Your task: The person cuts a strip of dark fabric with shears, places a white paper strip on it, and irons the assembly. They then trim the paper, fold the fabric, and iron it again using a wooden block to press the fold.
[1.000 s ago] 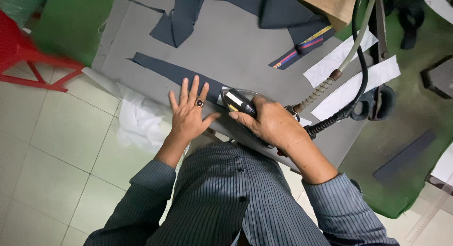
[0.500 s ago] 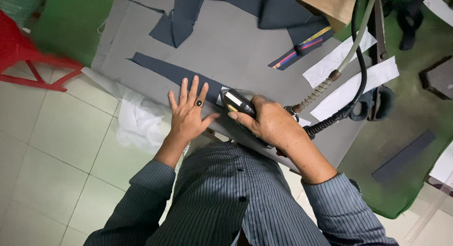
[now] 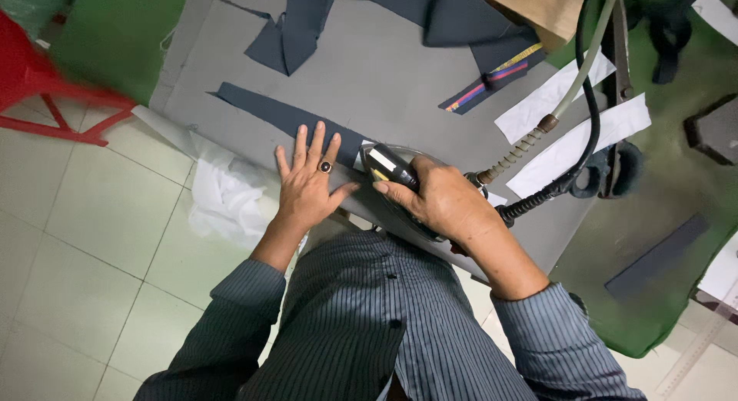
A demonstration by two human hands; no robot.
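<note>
A red plastic stool (image 3: 46, 93) stands far to the left of the gray pressing table (image 3: 400, 86), on the pale tiled floor (image 3: 84, 239). Some white cloth (image 3: 223, 197) hangs off the table's near left edge.

On the table lies a long dark blue strip of fabric (image 3: 269, 113). The left hand (image 3: 311, 182) lies flat on the near end of this strip — the fingers are spread wide open and press down on it, not gripping anything. One finger wears a ring with a dark stone (image 3: 326, 167).

Just to the right of that hand, still at the table's near edge, sits the iron (image 3: 392, 166). The right hand (image 3: 438, 201) is wrapped around its handle, fingers closed tight on it. The iron touches the table right beside the left hand's thumb. A black cord (image 3: 584, 132) and a pale hose with a metal spring (image 3: 523, 151) run up from the iron, over the right side of the table.

At the far side of the table lie more dark blue fabric pieces (image 3: 300, 32). Two white strips (image 3: 569, 116) lie on the table's right part — and near them a striped band (image 3: 492, 78). A brown cardboard piece (image 3: 538, 9) sits at the far right corner of the table.
</note>
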